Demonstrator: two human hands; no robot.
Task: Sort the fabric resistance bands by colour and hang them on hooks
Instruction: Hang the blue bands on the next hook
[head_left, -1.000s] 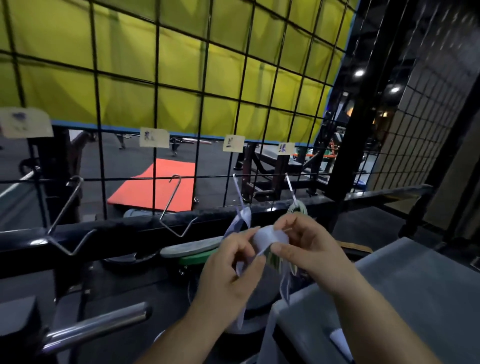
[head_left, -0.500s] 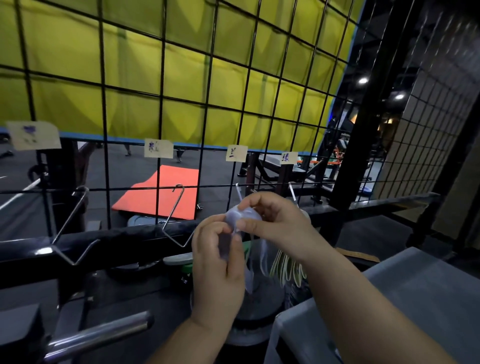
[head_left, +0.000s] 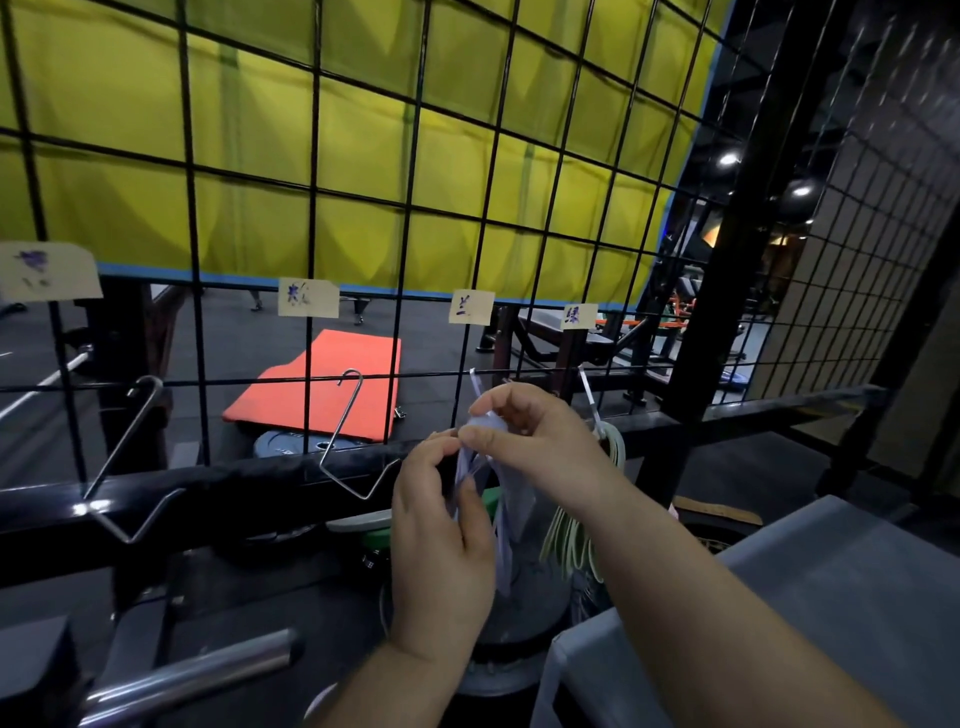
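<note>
A pale lilac-blue fabric band (head_left: 506, 525) hangs down between my hands in front of the black wire grid (head_left: 415, 208). My right hand (head_left: 530, 441) pinches the band's top loop just below the third metal hook (head_left: 475, 382). My left hand (head_left: 441, 519) grips the strands lower down. Several pale green bands (head_left: 571, 540) hang from the fourth hook (head_left: 589, 397) right beside my right wrist. Two S-hooks to the left, one near the middle (head_left: 343, 431) and one far left (head_left: 124, 457), carry nothing. Paper labels (head_left: 470, 306) are stuck above each hook.
A grey bin or box (head_left: 831, 597) stands at the lower right. Weight plates (head_left: 363, 519) and a chrome bar (head_left: 187, 680) lie below the black rail (head_left: 208, 488). An orange mat (head_left: 322, 384) lies on the floor behind the grid.
Both hands have risen with the lilac-blue band toward the third hook. The right hand now pinches the loop higher, just under the hook's wire.
</note>
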